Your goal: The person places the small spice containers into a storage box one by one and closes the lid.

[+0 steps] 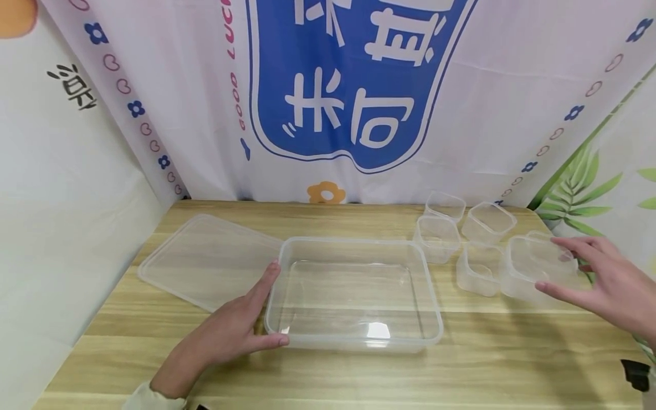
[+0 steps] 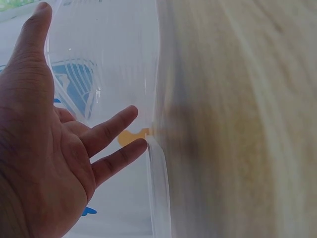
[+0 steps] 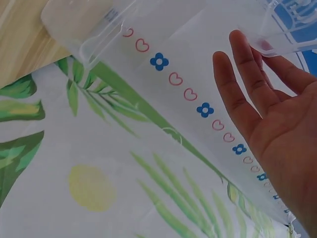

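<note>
A large clear rectangular plastic container (image 1: pixel 353 341) stands uncovered in the middle of the wooden table in the head view. My left hand (image 1: pixel 230 327) is at its left side, thumb at the near corner and fingers along the left rim. In the left wrist view the left hand (image 2: pixel 64 144) shows its fingers spread and fairly straight beside the clear wall. On the right, my right hand (image 1: pixel 610 279) spreads its thumb and fingers about a small clear plastic container (image 1: pixel 530 259). In the right wrist view the right hand (image 3: pixel 277 104) has extended fingers; one fingertip appears behind clear plastic.
Left of the large container a flat clear lid (image 1: pixel 205 259) lies partly behind it. Several more small clear containers (image 1: pixel 482 267) cluster at the back right. A printed cloth (image 1: pixel 205 142) hangs along the table's back edge, with further cloth at both sides.
</note>
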Demonstrator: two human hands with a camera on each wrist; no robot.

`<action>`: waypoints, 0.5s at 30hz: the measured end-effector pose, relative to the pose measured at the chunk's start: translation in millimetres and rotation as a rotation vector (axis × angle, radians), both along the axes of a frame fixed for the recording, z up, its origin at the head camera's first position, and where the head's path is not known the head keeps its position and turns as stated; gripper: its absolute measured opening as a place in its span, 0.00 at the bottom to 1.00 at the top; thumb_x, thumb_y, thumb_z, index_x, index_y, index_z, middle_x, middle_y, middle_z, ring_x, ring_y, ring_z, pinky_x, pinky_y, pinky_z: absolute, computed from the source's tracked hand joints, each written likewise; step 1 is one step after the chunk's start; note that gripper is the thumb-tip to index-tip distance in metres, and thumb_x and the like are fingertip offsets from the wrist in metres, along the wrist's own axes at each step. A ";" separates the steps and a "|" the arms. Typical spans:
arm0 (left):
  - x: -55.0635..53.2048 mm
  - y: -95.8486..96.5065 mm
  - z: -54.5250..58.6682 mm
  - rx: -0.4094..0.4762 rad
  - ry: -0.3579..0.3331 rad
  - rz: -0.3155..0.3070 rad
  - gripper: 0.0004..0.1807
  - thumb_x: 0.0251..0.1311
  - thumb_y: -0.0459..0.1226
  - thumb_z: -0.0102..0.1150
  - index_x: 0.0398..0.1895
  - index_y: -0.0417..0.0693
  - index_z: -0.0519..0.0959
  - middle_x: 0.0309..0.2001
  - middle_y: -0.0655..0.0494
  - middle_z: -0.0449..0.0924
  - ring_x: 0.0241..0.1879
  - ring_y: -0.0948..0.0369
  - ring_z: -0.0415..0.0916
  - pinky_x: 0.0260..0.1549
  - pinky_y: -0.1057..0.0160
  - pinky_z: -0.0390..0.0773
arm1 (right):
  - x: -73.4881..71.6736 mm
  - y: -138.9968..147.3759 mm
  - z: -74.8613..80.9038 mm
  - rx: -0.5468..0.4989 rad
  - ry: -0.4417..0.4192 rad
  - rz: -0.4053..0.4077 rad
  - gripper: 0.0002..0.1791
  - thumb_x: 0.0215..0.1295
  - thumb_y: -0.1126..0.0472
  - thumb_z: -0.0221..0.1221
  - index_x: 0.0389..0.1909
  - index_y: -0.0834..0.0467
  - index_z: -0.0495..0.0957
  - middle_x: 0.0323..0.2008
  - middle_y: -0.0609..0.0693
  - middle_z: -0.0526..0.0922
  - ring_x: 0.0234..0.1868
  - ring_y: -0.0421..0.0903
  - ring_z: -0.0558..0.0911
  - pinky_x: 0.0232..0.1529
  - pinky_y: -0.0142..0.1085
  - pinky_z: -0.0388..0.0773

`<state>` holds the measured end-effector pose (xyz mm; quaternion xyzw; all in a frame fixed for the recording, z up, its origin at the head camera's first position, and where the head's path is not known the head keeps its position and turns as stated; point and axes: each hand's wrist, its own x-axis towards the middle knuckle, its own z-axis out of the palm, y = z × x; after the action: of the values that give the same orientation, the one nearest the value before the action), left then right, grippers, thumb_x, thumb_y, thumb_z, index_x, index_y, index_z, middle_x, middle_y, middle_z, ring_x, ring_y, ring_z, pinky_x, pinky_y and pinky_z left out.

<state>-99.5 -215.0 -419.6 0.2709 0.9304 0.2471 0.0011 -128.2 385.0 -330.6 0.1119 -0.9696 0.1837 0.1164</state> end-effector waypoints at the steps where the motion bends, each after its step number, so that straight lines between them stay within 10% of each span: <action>1: -0.1 0.0 0.0 -0.002 0.000 0.001 0.65 0.60 0.64 0.66 0.85 0.51 0.34 0.83 0.49 0.38 0.69 0.43 0.65 0.63 0.44 0.72 | -1.4 -1.8 0.9 0.002 -0.001 0.013 0.49 0.52 0.49 0.79 0.68 0.71 0.68 0.56 0.68 0.68 0.49 0.64 0.71 0.34 0.23 0.64; 15: 0.0 0.2 1.7 0.002 0.005 0.002 0.66 0.59 0.65 0.67 0.85 0.51 0.34 0.83 0.48 0.38 0.70 0.43 0.64 0.64 0.45 0.70 | -25.0 -45.0 22.0 -0.073 -0.071 0.121 0.46 0.52 0.48 0.79 0.69 0.62 0.72 0.55 0.59 0.72 0.49 0.67 0.81 0.41 0.20 0.70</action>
<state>-99.4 -214.9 -417.9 0.2705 0.9304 0.2473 -0.0016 -153.3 339.9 -308.6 0.1596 -0.9572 0.2296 0.0744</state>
